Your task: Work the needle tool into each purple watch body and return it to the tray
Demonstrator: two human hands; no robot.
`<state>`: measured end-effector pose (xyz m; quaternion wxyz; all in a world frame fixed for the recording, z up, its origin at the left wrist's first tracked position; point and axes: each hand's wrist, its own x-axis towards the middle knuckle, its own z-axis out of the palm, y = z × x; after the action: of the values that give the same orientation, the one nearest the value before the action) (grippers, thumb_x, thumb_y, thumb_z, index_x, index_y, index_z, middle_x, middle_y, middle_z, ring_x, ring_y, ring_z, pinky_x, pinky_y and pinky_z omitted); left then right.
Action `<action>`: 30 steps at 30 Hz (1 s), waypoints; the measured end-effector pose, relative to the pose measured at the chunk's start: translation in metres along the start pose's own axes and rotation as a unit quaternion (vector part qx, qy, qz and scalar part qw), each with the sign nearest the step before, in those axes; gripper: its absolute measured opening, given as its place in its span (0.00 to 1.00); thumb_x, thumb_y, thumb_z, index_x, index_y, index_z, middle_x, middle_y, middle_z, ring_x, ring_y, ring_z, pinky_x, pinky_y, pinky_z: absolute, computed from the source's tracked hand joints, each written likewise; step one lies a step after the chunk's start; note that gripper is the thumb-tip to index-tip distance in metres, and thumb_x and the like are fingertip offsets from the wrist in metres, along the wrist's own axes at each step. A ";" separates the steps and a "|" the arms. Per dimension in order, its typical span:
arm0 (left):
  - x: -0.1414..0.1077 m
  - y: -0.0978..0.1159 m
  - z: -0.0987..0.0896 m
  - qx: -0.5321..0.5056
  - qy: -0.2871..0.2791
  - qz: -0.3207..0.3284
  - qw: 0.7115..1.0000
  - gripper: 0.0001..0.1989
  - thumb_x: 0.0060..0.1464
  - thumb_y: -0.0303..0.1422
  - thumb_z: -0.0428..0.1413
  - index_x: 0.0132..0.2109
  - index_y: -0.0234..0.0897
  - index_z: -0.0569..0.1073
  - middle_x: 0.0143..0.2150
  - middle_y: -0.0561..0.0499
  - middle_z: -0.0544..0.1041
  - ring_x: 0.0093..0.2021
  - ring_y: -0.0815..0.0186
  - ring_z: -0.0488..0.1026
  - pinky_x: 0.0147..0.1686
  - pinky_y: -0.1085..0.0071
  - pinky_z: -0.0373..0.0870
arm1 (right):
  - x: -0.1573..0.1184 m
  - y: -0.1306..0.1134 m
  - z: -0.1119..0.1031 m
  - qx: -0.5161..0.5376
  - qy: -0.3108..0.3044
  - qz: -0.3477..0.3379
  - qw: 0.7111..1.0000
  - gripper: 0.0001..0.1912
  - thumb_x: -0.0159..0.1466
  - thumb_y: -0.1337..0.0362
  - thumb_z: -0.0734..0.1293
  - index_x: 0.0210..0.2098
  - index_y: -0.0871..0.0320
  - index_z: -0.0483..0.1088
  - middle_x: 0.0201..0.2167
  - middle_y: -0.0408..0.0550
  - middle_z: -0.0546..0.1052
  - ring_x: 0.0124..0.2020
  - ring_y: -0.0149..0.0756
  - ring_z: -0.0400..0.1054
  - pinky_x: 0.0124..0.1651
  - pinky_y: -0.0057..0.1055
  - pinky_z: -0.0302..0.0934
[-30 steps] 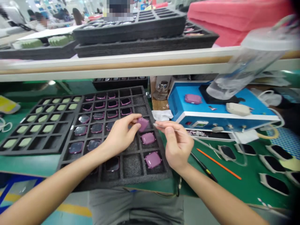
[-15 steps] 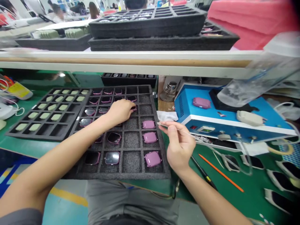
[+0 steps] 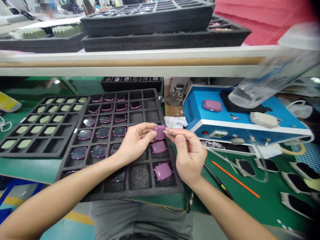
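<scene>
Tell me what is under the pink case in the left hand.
The pink case in the left hand hangs over a black foam tray, with another pink case in the next cell. The cell directly beneath is hidden by the hand.

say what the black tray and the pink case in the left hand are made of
The tray looks like black foam: coarse, matte, speckled surface. The pink case, pinched by the left hand, looks like plastic, smooth with a soft sheen; coated metal is possible.
</scene>
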<state>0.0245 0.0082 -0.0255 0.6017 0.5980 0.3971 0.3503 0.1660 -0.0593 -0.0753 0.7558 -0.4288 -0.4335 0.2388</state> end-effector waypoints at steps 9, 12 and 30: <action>-0.002 -0.002 -0.002 -0.016 -0.011 0.017 1.000 0.14 0.56 0.32 0.66 0.48 0.31 0.80 0.46 0.42 0.86 0.46 0.59 0.84 0.50 0.63 0.80 | -0.001 0.002 0.000 -0.007 0.008 -0.001 1.000 0.07 0.72 0.62 0.67 0.43 0.53 0.79 0.44 0.50 0.83 0.50 0.44 0.80 0.55 0.46 0.77; -0.003 -0.004 -0.002 -0.019 -0.015 0.023 0.999 0.14 0.56 0.31 0.65 0.48 0.31 0.80 0.46 0.42 0.86 0.46 0.59 0.84 0.51 0.63 0.80 | -0.001 0.002 0.000 -0.004 0.007 0.000 1.000 0.07 0.72 0.62 0.67 0.43 0.53 0.79 0.44 0.50 0.83 0.51 0.43 0.80 0.55 0.45 0.78; -0.003 -0.005 -0.001 -0.035 -0.023 0.030 0.999 0.14 0.55 0.33 0.66 0.48 0.33 0.80 0.47 0.43 0.86 0.48 0.58 0.84 0.53 0.62 0.80 | -0.002 0.001 0.001 -0.022 0.014 0.007 1.000 0.07 0.72 0.62 0.67 0.43 0.54 0.78 0.43 0.51 0.83 0.51 0.44 0.80 0.55 0.46 0.78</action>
<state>0.0214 0.0055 -0.0305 0.6205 0.5964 0.3520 0.3679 0.1645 -0.0596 -0.0772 0.7510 -0.4512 -0.4248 0.2281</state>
